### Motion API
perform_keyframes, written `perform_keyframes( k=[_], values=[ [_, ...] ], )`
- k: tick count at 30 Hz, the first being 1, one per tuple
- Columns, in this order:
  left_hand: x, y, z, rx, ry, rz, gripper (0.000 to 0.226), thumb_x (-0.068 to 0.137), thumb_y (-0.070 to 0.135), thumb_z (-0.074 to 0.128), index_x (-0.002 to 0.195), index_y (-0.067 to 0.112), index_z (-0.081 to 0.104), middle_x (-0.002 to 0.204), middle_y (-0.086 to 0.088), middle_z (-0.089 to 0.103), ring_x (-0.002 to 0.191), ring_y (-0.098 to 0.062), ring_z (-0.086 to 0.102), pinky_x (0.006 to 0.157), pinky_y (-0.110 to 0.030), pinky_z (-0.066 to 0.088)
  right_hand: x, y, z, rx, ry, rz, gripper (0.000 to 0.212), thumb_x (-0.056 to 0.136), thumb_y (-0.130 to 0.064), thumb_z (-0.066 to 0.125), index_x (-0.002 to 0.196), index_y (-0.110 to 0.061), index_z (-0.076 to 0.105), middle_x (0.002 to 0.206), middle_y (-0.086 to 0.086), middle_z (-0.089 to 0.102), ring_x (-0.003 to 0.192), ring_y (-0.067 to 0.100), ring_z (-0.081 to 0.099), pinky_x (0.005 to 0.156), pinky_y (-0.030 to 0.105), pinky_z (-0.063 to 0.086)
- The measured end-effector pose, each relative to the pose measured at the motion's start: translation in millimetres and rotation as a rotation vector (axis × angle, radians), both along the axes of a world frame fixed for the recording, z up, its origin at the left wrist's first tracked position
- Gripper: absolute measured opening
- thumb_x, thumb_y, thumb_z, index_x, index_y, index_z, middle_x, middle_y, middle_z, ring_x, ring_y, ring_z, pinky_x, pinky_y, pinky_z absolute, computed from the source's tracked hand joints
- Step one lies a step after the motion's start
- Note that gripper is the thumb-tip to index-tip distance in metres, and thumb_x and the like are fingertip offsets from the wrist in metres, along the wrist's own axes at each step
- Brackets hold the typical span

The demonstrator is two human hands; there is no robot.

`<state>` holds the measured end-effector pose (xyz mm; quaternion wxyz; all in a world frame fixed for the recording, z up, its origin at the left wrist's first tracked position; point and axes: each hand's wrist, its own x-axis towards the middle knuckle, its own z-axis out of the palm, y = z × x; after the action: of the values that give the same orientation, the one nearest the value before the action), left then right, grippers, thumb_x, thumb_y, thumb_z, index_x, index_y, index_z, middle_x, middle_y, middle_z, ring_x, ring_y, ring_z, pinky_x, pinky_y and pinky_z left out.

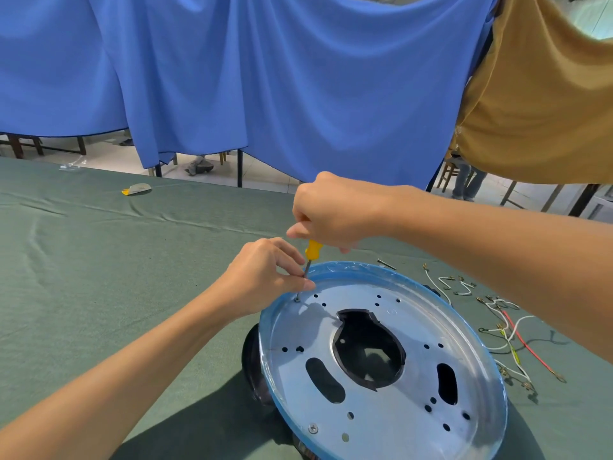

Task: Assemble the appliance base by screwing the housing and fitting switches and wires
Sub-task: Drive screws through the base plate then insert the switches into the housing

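A round silver metal plate (391,416) with a blue rim and several holes lies on a black housing (253,363) on the green table. My right hand (335,210) grips the yellow handle of a screwdriver (311,250) that stands upright. Its tip sits on a screw (297,298) at the plate's far left edge. My left hand (265,273) pinches the screwdriver's metal shaft just above the screw. A second screw (312,428) sits in the plate near its front edge.
Loose white, red and yellow-green wires (507,330) with metal terminals lie on the green cloth (99,277) right of the plate. A small yellow and white object (136,189) lies far left. Blue and ochre drapes hang behind the table.
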<state>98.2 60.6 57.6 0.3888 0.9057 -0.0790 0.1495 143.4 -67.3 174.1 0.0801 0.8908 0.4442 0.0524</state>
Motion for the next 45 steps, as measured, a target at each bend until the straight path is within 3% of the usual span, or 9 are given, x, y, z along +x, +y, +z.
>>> perform_keyframes(
  k=[4,10,14,19,23,30,35,41,45],
  values=[
    [0.4,6.6,2.6,0.062,0.077,-0.133,0.005,0.084,0.020,0.077,0.081,0.018,0.081,0.109,0.006,0.063,0.107,-0.007,0.058,0.092,-0.021,0.041,-3.5,-1.6,6.4,-0.026,0.122,0.044,0.006,0.087,-0.026,0.066,0.084,-0.020,0.066,0.056,-0.007,0.066,0.047,-0.001,0.061,0.046,0.016,0.047],
    [-2.1,2.5,-0.5,-0.055,0.020,-0.047,0.006,0.074,0.022,0.085,0.074,0.019,0.080,0.096,0.006,0.065,0.096,0.004,0.056,0.089,-0.020,0.041,-1.7,3.6,0.6,-0.048,0.065,-0.017,0.037,0.095,-0.035,0.055,0.077,-0.005,0.068,0.052,0.005,0.065,0.040,0.011,0.061,0.038,0.021,0.047],
    [-2.0,3.9,0.9,-0.008,0.077,-0.126,0.005,0.083,0.019,0.077,0.080,0.017,0.081,0.109,0.003,0.064,0.106,-0.010,0.060,0.097,-0.030,0.044,-3.6,1.4,6.8,-0.041,0.132,0.029,0.014,0.087,-0.033,0.067,0.089,-0.019,0.067,0.080,0.001,0.070,0.047,0.003,0.063,0.047,0.020,0.049],
    [-2.1,1.9,-1.6,0.023,0.025,-0.055,0.007,0.077,0.028,0.082,0.084,0.026,0.081,0.108,0.015,0.059,0.108,-0.006,0.055,0.096,-0.028,0.041,-3.1,3.0,-4.5,0.009,-0.047,0.012,0.027,0.097,-0.024,0.052,0.073,-0.011,0.057,0.058,0.007,0.062,0.045,0.017,0.065,0.049,0.032,0.057],
    [0.6,4.0,-1.8,-0.072,0.054,-0.078,0.003,0.078,0.019,0.082,0.080,0.017,0.082,0.106,0.004,0.066,0.100,-0.003,0.060,0.090,-0.025,0.043,-5.0,2.5,3.1,-0.070,0.088,0.043,0.011,0.090,-0.029,0.063,0.089,-0.019,0.065,0.082,0.001,0.069,0.054,0.004,0.065,0.058,0.030,0.056],
    [-2.2,2.8,0.1,-0.028,0.015,-0.030,0.006,0.074,0.023,0.085,0.078,0.022,0.081,0.108,0.004,0.067,0.106,-0.010,0.059,0.096,-0.033,0.044,-4.4,4.1,-3.9,-0.033,0.005,0.003,0.037,0.093,-0.033,0.055,0.064,-0.010,0.057,0.051,0.008,0.057,0.052,0.024,0.066,0.041,0.025,0.043],
    [-4.0,4.9,0.7,-0.029,0.057,-0.078,0.002,0.081,0.021,0.080,0.079,0.021,0.081,0.101,0.012,0.065,0.102,-0.009,0.061,0.095,-0.037,0.046,-8.6,2.3,7.0,-0.090,0.107,0.019,0.009,0.088,-0.028,0.065,0.086,-0.021,0.068,0.070,-0.001,0.070,0.048,0.002,0.062,0.044,0.018,0.045],
    [-4.8,0.5,-0.1,0.063,-0.013,0.017,0.007,0.074,0.031,0.084,0.079,0.027,0.080,0.106,0.015,0.061,0.106,-0.011,0.056,0.097,-0.042,0.043,-10.8,2.4,1.6,-0.072,0.025,-0.010,0.035,0.096,-0.030,0.054,0.065,-0.014,0.053,0.046,0.003,0.056,0.039,0.015,0.062,0.040,0.021,0.047],
    [-4.1,4.1,0.8,0.030,0.044,-0.027,0.004,0.080,0.024,0.080,0.084,0.023,0.081,0.110,0.013,0.065,0.106,-0.011,0.059,0.098,-0.041,0.044,-10.6,3.0,7.1,-0.077,0.128,0.029,0.014,0.087,-0.033,0.065,0.083,-0.020,0.067,0.060,-0.006,0.068,0.047,-0.001,0.061,0.045,0.017,0.043]
  ],
)
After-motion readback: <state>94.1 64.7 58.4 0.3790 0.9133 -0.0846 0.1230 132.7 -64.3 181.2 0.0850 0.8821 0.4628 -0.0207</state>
